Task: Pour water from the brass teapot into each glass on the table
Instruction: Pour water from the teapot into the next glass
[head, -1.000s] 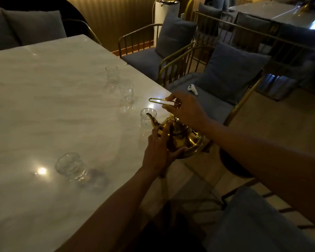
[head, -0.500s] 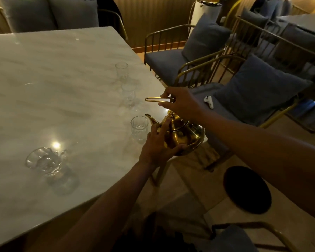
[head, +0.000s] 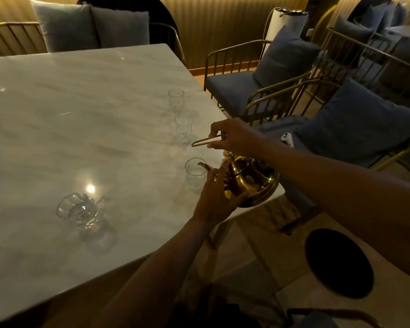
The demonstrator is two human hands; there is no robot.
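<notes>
A: Teapot status?
B: Brass teapot (head: 249,179) sits at the counter's (head: 81,114) right edge, spout pointing left, tip right at the rim of the nearest glass (head: 195,171).
A: Hands?
B: Right hand (head: 234,137) pinches the looped brass handle (head: 205,141) above the pot, fingers curled round it. Left hand (head: 219,197) rests on the pot's near side, fingers (head: 221,170) straight up against the body and lid, thumb under the belly. Flat contact there, not a curled grip.
A: Pouring?
B: Can't tell. No stream visible; too dim to judge the level in that glass.
A: Other glasses?
B: Two more tumblers in a line going away from the pot: middle glass (head: 184,127), then far glass (head: 176,100). Both look empty, low confidence. A handled glass mug (head: 79,210) stands well apart on the near left, with some water in it.
A: Surroundings?
B: Marble-look top, a light reflection (head: 90,188) just beyond the mug. Blue cushioned chairs (head: 258,76) with gold frames to the right, a white controller (head: 287,138) on one seat. Dark round mat (head: 339,262) on the floor below the right forearm.
</notes>
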